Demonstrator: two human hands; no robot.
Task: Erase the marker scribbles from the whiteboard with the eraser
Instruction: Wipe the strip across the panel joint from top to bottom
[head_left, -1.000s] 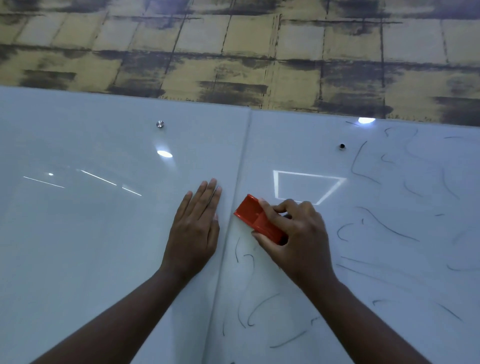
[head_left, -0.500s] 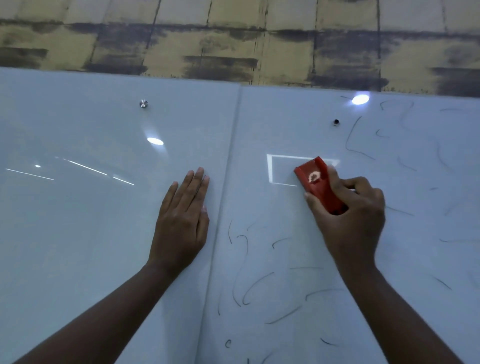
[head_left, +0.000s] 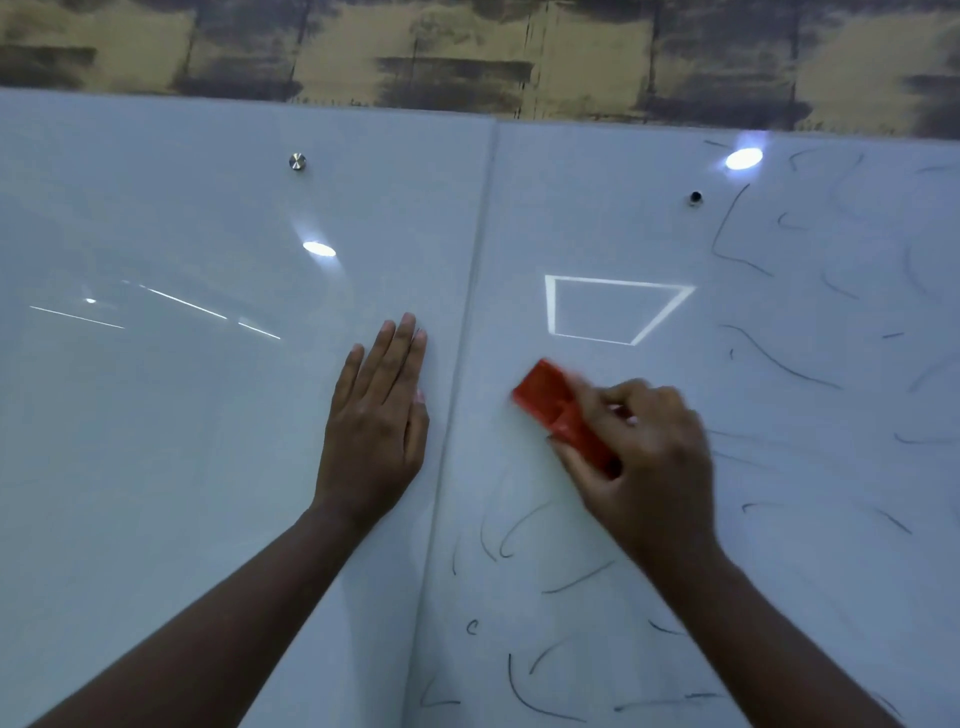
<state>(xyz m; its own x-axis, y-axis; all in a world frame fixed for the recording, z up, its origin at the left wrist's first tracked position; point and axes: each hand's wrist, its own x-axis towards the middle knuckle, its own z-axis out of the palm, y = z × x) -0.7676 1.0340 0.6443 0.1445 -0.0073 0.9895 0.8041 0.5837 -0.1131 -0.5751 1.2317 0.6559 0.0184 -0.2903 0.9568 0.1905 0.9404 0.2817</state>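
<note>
Your right hand (head_left: 644, 457) is gripping red plastic block eraser (head_left: 563, 415), fingers curled round it, on glossy white whiteboard (head_left: 597, 208) beside centre seam; black marker scribbles (head_left: 779, 358) are lying below and right. Left hand (head_left: 376, 421) is pressing flat, fingers together.

Dim, bluish frame; glossy white whiteboard (head_left: 208, 467) mirrors ceiling lights as two glare ovals, thin streaks near its left edge, a bright square outline mid-board; red plastic eraser (head_left: 558, 410) and gripping right hand (head_left: 649, 457) motion-blurred; wide-angle bending at edges
</note>
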